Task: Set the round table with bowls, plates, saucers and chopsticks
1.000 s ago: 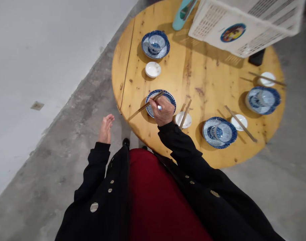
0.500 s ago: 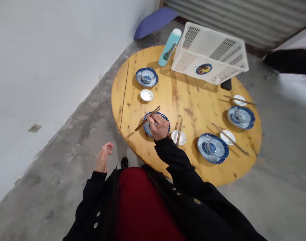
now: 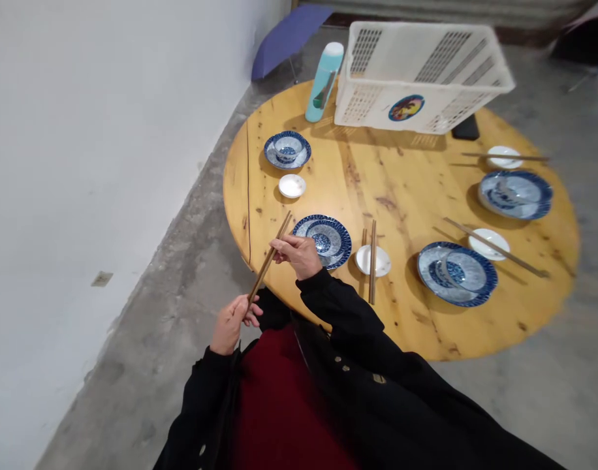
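A pair of brown chopsticks (image 3: 266,266) slants between my two hands at the table's near left edge. My right hand (image 3: 299,254) pinches them near the middle, partly over a blue-rimmed plate with a bowl in it (image 3: 323,240). My left hand (image 3: 234,320) is closed around their lower end, just off the table. Right of that plate, another pair of chopsticks (image 3: 373,261) rests across a small white dish (image 3: 383,261). Farther up the left side, a second small white dish (image 3: 292,186) has no chopsticks on it, with a blue-rimmed plate and bowl (image 3: 288,150) behind it.
On the round wooden table (image 3: 401,189) stand a white plastic basket (image 3: 372,104), a turquoise bottle (image 3: 323,85) and a black phone (image 3: 465,128). To the right are two more plate-and-bowl sets (image 3: 456,274) with dishes and chopsticks. A purple umbrella (image 3: 286,39) lies behind, beside the wall.
My left hand has come up and closed on the lower end of the chopsticks. My right hand has drawn them slightly left, off the plate, and they point more steeply. The view has shifted.
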The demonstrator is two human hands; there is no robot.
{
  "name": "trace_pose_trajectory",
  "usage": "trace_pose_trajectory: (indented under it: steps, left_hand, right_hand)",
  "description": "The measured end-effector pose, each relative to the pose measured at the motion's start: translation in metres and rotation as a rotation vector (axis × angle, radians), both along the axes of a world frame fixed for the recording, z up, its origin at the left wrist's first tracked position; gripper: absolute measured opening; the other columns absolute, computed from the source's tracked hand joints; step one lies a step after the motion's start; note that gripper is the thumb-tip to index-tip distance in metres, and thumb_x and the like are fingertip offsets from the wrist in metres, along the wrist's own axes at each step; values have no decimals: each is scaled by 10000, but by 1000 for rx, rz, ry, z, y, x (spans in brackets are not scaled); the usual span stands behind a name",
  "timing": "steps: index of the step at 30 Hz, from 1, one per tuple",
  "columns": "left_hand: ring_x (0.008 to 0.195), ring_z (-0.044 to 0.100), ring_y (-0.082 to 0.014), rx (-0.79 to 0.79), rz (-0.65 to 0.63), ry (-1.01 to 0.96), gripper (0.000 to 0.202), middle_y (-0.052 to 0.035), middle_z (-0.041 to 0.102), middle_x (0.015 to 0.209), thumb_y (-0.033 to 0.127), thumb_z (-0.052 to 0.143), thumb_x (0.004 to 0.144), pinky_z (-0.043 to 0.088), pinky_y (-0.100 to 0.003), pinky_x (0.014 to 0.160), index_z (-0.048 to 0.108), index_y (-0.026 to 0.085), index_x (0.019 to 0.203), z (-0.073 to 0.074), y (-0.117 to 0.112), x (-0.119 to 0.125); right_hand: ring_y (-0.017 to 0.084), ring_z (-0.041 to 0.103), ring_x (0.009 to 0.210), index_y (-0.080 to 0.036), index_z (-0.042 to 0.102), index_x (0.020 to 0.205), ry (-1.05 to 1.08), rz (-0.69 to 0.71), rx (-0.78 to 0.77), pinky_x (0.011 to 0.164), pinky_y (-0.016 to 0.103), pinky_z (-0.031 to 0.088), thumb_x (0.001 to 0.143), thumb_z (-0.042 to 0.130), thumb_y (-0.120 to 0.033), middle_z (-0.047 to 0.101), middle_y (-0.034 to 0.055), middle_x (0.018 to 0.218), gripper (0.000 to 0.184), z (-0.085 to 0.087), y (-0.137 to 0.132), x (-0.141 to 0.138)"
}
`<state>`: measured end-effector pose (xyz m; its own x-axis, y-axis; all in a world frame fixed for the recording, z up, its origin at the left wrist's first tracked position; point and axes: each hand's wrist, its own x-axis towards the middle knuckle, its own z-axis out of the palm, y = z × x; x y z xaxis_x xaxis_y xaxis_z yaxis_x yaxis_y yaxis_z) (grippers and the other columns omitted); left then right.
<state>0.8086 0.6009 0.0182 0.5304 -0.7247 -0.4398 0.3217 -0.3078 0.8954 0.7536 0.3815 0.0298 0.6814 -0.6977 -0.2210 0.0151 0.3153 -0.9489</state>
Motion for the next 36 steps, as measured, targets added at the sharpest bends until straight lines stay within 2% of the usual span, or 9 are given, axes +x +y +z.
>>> trace_pose_trajectory:
  steps: [3,7,13,18,21,25,29,36]
  left_hand:
    - [450,467,-64,21,-9,56,564,-19,634,693,657,595,832,309,-222,470,663,114,965,-5,-5,7]
    - [429,397,-45,20,-55,58,541,3,596,650,649,607,825,264,-208,445,662,119,920,-16,-16,36]
    - [437,397,-42,45,-230,76,521,1,593,654,631,593,849,263,-203,449,661,118,915,-29,-57,108]
    - [445,403,-45,92,-392,105,530,-1,602,671,641,600,834,267,-206,445,658,122,927,-29,-95,169]
    - [454,419,-47,109,-439,111,557,-5,617,699,652,597,829,272,-203,438,660,121,984,-27,-110,196]
    - [447,425,-43,134,-484,132,574,2,620,697,651,618,812,265,-194,428,647,120,1029,-22,-120,215]
    - [425,414,-38,145,-611,192,553,11,603,643,649,652,788,244,-190,419,625,119,943,-22,-135,225]
    - [398,389,-35,123,-731,207,536,12,601,620,638,691,750,206,-203,402,617,124,884,-40,-193,246]
  right_hand:
    - [108,561,481,-163,651,600,20,-7,45,487,228,488,652,796,-494,598,1,522,364,-9,-3,7]
    - [104,555,488,-152,683,621,34,-85,93,466,212,456,635,799,-468,597,4,521,337,-23,-12,26]
    - [100,531,477,-138,709,640,66,-320,149,430,210,400,601,806,-447,585,5,510,326,-47,-39,68]
    - [92,520,486,-136,709,660,60,-479,166,437,209,408,625,800,-455,600,9,543,333,-61,-57,102]
    - [87,505,475,-139,689,639,77,-529,186,438,208,414,614,804,-470,577,-1,516,351,-66,-65,118]
    - [87,491,467,-143,686,654,109,-589,216,432,213,422,582,814,-487,559,-11,507,374,-64,-77,129]
    - [82,474,459,-143,685,663,88,-654,223,423,214,414,571,806,-480,555,-13,510,369,-63,-95,133]
    - [84,466,441,-160,639,663,113,-753,205,413,212,385,598,750,-489,543,-25,496,353,-72,-120,147]
